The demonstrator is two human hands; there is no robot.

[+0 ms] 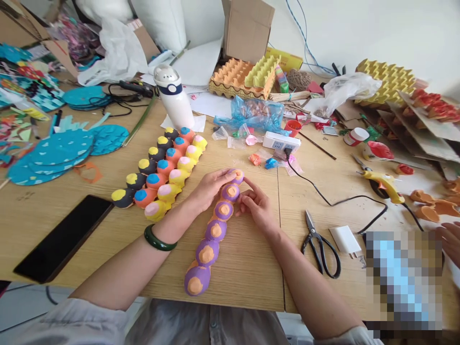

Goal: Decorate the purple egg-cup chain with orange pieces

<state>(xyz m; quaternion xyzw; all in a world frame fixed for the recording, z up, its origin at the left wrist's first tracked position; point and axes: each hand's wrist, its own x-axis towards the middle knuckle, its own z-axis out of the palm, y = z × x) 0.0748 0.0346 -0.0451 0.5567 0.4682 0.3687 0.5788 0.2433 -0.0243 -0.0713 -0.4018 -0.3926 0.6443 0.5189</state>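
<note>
A strip of egg carton cups (216, 230), painted purple with orange tops, lies lengthwise on the table in front of me. My left hand (214, 188) holds its far end, thumb on top and fingers along the left side. On the right side, my right hand (256, 206) touches the far cup with an outstretched index finger, while its other fingers are curled in. To the left stand three painted strips side by side: a black one with yellow tops (147, 166), an orange one with blue tops (165, 167) and a yellow one with pink tops (178, 177).
A black phone (64, 238) lies left. Scissors (316, 244), a white charger (345, 240) and a yellow glue gun (383, 184) are right, near another person's hand (451, 242). Behind stand a power strip (281, 142), a white bottle (175, 100) and egg trays (237, 79).
</note>
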